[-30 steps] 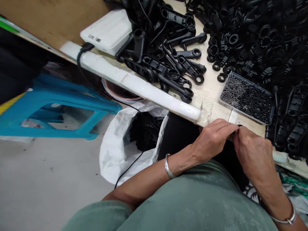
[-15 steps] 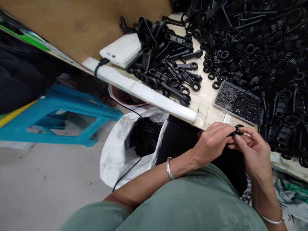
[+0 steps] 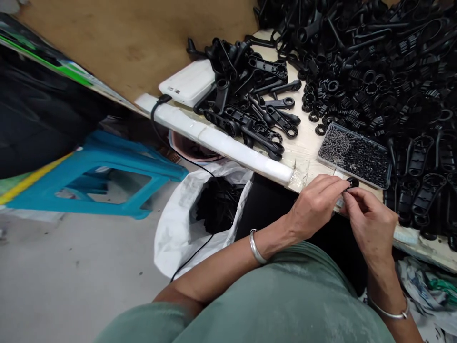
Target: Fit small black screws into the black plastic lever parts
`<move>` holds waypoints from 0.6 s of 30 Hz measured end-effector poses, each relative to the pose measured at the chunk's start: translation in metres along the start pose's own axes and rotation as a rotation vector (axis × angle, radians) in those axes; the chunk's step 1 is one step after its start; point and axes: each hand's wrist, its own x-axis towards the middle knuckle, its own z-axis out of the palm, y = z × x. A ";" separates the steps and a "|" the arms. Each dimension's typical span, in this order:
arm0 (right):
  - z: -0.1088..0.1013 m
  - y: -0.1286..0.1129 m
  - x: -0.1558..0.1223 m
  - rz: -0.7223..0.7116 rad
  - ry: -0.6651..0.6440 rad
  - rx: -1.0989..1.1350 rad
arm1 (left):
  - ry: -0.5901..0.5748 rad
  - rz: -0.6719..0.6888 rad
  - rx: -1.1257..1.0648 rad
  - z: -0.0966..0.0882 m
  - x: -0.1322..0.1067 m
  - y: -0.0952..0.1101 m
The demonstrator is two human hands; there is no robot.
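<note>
Between my fingertips, at the front edge of the table, is a small black plastic ring. My left hand pinches it from the left. From the right, my right hand closes thumb and forefinger on its near side. My fingers hide part of the ring. Just beyond lies a clear plastic box holding many tiny grey and black parts. Loose black rings lie behind that box, at the edge of a big heap.
Black plastic arms are piled left of the box, beside a white power bank with a cable. More arms lie at right. White foam lines the table edge. Below are a white sack and a blue stool.
The ring has turned and risen slightly in my fingers. My right thumb and forefinger have drawn together at its near side. The whole view has shifted a little.
</note>
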 end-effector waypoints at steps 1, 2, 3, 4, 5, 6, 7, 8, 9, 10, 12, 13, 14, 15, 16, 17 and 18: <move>0.001 0.000 0.001 -0.043 0.003 -0.063 | 0.002 0.019 0.002 0.001 0.000 0.000; 0.002 0.000 0.003 -0.060 0.000 -0.094 | 0.000 0.037 0.005 0.003 0.000 -0.001; 0.003 -0.001 0.006 -0.052 -0.009 -0.098 | -0.009 0.057 0.007 0.004 0.000 -0.001; 0.003 -0.001 0.008 -0.027 -0.026 -0.085 | -0.025 0.074 0.007 0.005 0.000 -0.002; 0.002 -0.001 0.011 0.011 -0.051 -0.056 | -0.045 0.090 0.006 0.005 0.000 -0.003; 0.001 -0.002 0.013 0.054 -0.082 -0.013 | -0.064 0.103 0.006 0.005 -0.001 -0.004; -0.001 -0.002 0.015 0.105 -0.111 0.043 | -0.074 0.110 0.009 0.003 -0.001 -0.005; -0.004 -0.002 0.017 0.157 -0.132 0.105 | -0.079 0.111 0.015 0.001 -0.001 -0.007; -0.007 -0.002 0.019 0.207 -0.141 0.171 | -0.080 0.103 0.024 -0.002 -0.002 -0.008; -0.012 0.000 0.020 0.252 -0.136 0.232 | -0.085 0.086 0.038 -0.005 -0.001 -0.010; -0.021 0.004 0.021 0.320 -0.099 0.318 | -0.127 0.046 0.090 -0.013 0.001 -0.014; -0.024 0.006 0.021 0.344 -0.080 0.347 | -0.155 0.034 0.127 -0.017 0.003 -0.015; -0.027 0.009 0.020 0.364 -0.074 0.374 | -0.171 0.032 0.167 -0.020 0.005 -0.015; -0.029 0.011 0.019 0.384 -0.081 0.406 | -0.171 0.040 0.204 -0.022 0.008 -0.015; -0.029 0.012 0.018 0.402 -0.101 0.445 | -0.158 0.054 0.224 -0.023 0.010 -0.013; -0.028 0.012 0.016 0.419 -0.133 0.495 | -0.137 0.068 0.214 -0.023 0.013 -0.010; -0.026 0.010 0.014 0.434 -0.177 0.550 | -0.117 0.083 0.172 -0.021 0.015 -0.006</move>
